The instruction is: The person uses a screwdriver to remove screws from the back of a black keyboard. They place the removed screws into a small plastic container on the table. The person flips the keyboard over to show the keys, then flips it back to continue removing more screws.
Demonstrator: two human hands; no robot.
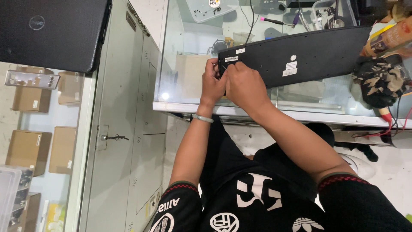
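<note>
Step in hand: both hands work the keyboard [300, 58] end at 9 o'clock. Left hand [212, 83] grip clasps the edge; right hand [244, 86] grip apparently pinches something small. Next move calls for steady support on the desk [180, 86].

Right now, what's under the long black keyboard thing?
The keyboard lies face-down on a glass counter. Through the glass, a cardboard box shows on a shelf below. Both hands, left and right, cover its near corner; its keys are hidden.

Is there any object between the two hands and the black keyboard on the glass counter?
Nothing visible. Both the left hand and the right hand already touch the left end of the upturned keyboard.
</note>
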